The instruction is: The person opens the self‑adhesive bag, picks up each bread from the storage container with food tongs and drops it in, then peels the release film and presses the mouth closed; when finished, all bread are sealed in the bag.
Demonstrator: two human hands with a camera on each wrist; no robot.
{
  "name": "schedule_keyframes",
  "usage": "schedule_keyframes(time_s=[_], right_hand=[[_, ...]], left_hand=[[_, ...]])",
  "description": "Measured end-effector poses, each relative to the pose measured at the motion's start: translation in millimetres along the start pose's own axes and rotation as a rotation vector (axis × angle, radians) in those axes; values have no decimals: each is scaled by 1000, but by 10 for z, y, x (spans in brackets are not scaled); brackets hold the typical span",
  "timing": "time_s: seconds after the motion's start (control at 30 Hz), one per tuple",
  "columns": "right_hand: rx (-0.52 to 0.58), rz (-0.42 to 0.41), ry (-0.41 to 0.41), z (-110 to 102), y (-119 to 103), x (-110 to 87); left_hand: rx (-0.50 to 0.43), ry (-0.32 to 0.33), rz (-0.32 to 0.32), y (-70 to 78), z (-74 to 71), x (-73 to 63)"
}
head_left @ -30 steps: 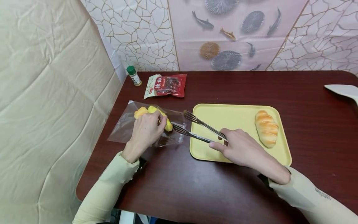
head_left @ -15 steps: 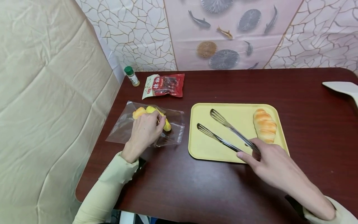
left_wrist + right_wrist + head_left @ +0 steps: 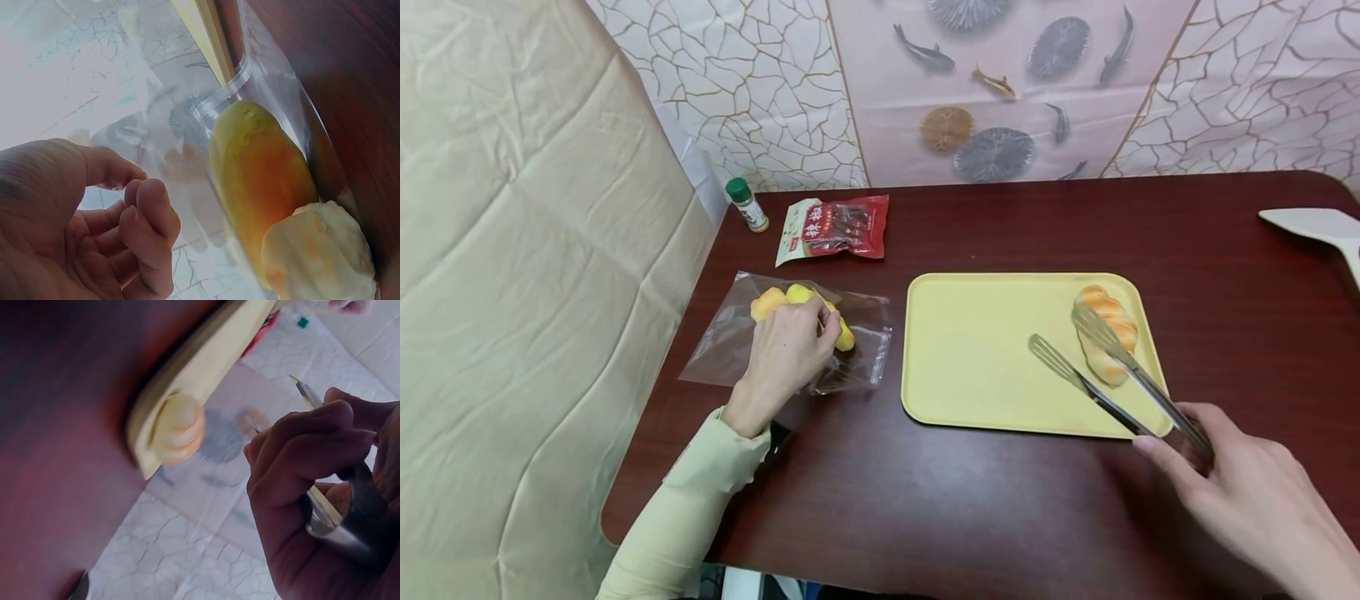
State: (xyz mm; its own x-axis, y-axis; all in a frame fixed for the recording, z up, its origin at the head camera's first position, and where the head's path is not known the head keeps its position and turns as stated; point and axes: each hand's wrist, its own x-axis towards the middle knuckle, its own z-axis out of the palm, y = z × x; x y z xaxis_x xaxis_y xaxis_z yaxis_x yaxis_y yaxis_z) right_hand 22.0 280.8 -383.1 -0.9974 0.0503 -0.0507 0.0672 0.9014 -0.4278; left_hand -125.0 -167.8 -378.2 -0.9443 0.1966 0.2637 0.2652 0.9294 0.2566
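Note:
My left hand [image 3: 790, 346] pinches the film of a clear plastic bag [image 3: 718, 354] between thumb and fingertips. Inside the bag lie a yellow, oblong bread roll [image 3: 262, 169] and a smaller, pale orange bun [image 3: 767, 302]. In my right hand [image 3: 1247, 475] is a pair of metal tongs [image 3: 1120, 408], their slotted arms spread apart. One tong arm overlaps a golden, striped loaf [image 3: 1105, 367] in the head view; whether they touch I cannot tell. That loaf sits at the right end of a yellow tray [image 3: 970, 350].
Behind the bag lie a red-and-white food packet [image 3: 835, 229] and a small green-capped bottle [image 3: 747, 206]. At the far right is a white spatula-like utensil [image 3: 1311, 223]. A padded cream panel [image 3: 535, 292] borders the table on the left.
My right hand has carried the spread tongs rightward, from beside the bag, across the tray, to the striped loaf. The left hand has stayed at the bag. The view has shifted slightly.

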Motion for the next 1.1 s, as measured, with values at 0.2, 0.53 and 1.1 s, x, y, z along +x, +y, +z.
schedule_keyframes(time_s=[0.2, 0.53, 1.1], right_hand=[[-30, 104, 84, 10, 159, -137], [-6, 178, 180, 108, 262, -243], [-52, 220, 69, 134, 298, -148]], left_hand=[[-17, -28, -20, 5, -14, -11], [-19, -103, -52, 4, -19, -8], [-28, -112, -41, 5, -10, -10]])
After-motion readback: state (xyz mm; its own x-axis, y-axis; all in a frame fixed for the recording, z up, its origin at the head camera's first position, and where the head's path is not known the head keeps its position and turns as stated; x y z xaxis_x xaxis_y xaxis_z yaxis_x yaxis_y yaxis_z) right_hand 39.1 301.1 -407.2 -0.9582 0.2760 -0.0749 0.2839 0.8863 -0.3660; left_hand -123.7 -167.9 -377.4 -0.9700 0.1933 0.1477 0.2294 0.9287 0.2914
